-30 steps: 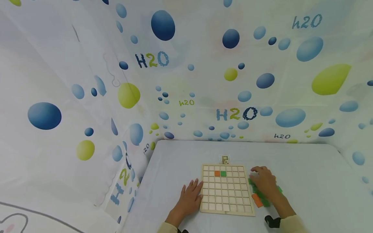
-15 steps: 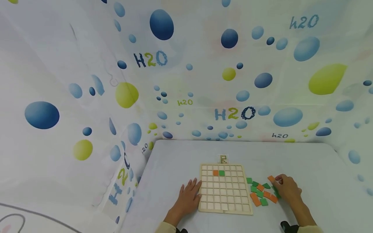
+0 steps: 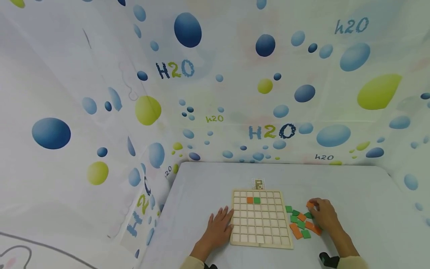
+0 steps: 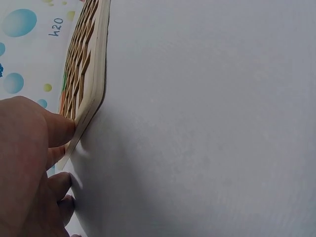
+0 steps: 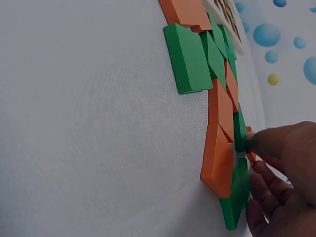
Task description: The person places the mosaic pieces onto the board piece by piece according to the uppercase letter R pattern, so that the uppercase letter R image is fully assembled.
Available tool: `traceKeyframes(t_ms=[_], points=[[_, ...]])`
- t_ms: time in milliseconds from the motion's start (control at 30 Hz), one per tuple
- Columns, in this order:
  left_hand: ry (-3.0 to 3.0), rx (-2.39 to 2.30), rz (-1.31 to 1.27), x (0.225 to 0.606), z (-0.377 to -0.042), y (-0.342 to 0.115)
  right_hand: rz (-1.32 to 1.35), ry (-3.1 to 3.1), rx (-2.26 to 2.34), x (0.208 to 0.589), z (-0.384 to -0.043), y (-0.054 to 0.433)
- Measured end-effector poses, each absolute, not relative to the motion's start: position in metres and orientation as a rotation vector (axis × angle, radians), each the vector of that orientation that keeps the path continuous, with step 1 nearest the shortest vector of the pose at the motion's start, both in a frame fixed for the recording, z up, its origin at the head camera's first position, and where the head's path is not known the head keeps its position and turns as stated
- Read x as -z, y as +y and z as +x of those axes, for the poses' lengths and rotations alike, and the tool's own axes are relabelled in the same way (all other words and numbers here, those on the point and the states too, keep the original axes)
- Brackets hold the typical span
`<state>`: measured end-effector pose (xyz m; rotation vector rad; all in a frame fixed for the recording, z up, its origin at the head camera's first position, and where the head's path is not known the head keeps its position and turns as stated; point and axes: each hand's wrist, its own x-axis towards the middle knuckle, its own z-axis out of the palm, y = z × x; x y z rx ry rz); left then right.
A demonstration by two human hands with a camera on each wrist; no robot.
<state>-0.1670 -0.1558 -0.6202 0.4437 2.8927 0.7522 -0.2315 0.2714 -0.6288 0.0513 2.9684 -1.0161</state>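
A wooden grid board (image 3: 262, 224) lies flat, with one orange tile (image 3: 250, 200) and one green tile (image 3: 256, 200) side by side in its second row. My left hand (image 3: 217, 228) rests against the board's left edge, fingers extended; the left wrist view shows the thumb (image 4: 59, 129) touching the rim. Right of the loose tiles, my right hand (image 3: 326, 215) pinches an orange tile (image 3: 309, 204) between thumb and fingers. In the right wrist view that tile (image 5: 252, 158) is mostly hidden behind the fingers. Beside this hand lie a green tile (image 5: 237, 185) and an orange tile (image 5: 217, 160).
Several loose green and orange tiles, among them a green one (image 3: 305, 234) and an orange one (image 3: 296, 231), lie scattered right of the board. A small pattern card (image 3: 258, 184) sits behind the board's far edge. A white cloth (image 3: 188, 194) covers the table; printed curtains stand behind.
My right hand has moved right from above the tiles near the board to their far side, then slightly back left with an orange tile pinched. The left hand stays put.
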Motion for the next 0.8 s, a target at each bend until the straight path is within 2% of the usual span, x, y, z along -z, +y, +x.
traceKeyframes(t_ms=[800], points=[[2.914,-0.739,0.441,0.622,-0.167,-0.155,0.042,2.935,1.097,0.641,-0.263,0.232]])
